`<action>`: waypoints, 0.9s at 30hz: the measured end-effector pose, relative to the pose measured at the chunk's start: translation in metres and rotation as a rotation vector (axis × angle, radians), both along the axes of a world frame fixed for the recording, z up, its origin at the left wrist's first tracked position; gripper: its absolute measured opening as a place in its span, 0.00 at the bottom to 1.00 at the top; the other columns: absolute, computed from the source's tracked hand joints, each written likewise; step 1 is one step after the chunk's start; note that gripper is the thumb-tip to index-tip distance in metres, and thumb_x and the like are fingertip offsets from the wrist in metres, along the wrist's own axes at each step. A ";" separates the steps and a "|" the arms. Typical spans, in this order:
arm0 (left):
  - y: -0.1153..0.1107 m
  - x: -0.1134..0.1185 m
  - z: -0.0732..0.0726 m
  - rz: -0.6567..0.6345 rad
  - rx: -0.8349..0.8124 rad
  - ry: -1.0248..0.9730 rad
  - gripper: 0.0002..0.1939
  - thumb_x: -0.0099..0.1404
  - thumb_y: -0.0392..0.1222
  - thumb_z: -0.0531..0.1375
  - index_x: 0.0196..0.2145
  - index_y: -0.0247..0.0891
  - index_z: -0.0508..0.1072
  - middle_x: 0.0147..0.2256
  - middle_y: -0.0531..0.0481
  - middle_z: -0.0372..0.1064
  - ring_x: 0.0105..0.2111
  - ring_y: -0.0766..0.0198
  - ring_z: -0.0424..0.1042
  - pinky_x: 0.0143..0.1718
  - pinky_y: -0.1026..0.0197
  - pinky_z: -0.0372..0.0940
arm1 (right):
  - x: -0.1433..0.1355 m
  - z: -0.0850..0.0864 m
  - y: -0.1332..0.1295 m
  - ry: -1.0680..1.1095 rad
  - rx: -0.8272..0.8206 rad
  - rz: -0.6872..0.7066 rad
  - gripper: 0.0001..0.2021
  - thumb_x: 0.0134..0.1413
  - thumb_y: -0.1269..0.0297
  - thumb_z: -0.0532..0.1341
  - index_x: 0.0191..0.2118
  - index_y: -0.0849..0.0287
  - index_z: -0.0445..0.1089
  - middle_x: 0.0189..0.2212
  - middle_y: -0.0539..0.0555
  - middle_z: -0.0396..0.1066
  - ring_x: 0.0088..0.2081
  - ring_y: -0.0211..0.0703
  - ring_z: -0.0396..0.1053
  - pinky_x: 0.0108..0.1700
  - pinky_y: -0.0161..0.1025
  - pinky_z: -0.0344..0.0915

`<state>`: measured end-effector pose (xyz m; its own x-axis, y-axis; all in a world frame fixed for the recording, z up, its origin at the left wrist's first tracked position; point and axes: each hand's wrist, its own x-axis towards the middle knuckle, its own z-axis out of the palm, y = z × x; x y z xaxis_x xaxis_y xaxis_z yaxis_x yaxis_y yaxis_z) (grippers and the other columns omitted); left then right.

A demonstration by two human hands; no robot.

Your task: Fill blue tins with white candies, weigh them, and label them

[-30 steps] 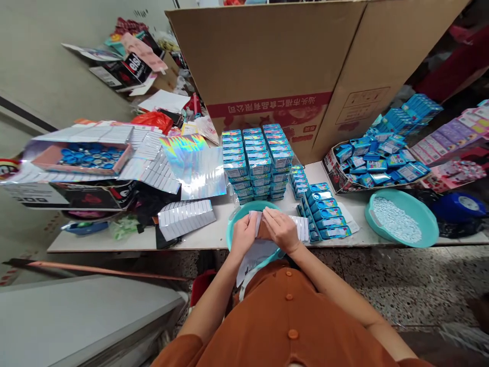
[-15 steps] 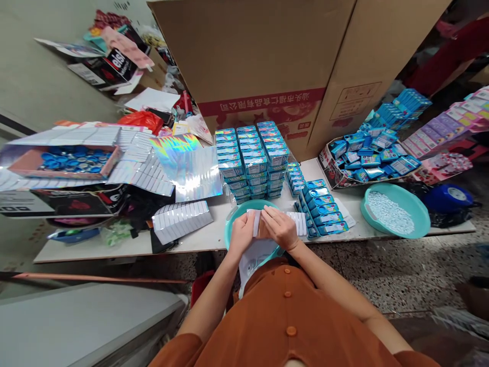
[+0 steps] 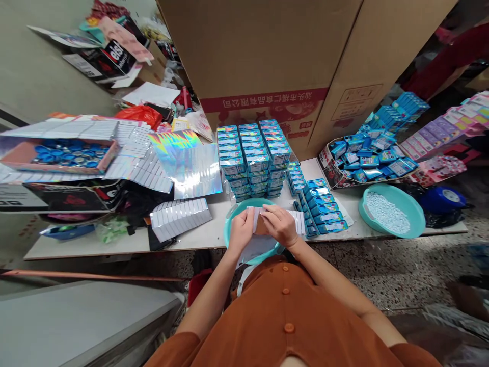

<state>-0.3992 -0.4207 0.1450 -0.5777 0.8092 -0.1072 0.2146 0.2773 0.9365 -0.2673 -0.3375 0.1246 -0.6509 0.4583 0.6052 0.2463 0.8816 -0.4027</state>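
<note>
My left hand (image 3: 240, 230) and my right hand (image 3: 280, 224) meet over a teal basin (image 3: 228, 224). Both are closed on a sheet of white labels (image 3: 300, 223), whose segmented end sticks out to the right past my right hand. Between the hands its surface looks brown (image 3: 261, 227); whether this is a reflection I cannot tell. My left fingers pinch the left end, and my right fingertips press together near the upper edge. Pale material lies in the basin beneath. Just beyond stand stacked blue packs (image 3: 252, 158), with a row of blue cases (image 3: 324, 206) on the right.
White label sheets (image 3: 181, 218) and a shiny holographic sheet (image 3: 191, 168) lie left, near a pink tray (image 3: 103, 165) of blue pieces. Right are a carton (image 3: 330, 171) of blue packs and a teal basin (image 3: 416, 219) of white pellets. A big cardboard box (image 3: 263, 46) stands behind.
My right fingers have shifted slightly on the label sheet, and more of the brown-looking surface shows between my hands. The camera view has moved a little.
</note>
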 end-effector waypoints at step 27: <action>0.086 0.104 -0.058 -0.272 0.140 -0.379 0.16 0.62 0.51 0.57 0.40 0.37 0.71 0.39 0.45 0.72 0.40 0.61 0.70 0.44 0.58 0.63 | 0.150 0.043 0.070 0.024 -0.763 -0.626 0.13 0.46 0.55 0.62 0.29 0.61 0.75 0.25 0.52 0.73 0.26 0.38 0.65 0.31 0.35 0.61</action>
<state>-0.2956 -0.3349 0.0873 -0.2843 0.9471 -0.1488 -0.1015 0.1245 0.9870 -0.1169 -0.2672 0.1676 -0.1496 0.9886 0.0140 0.5640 0.0969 -0.8201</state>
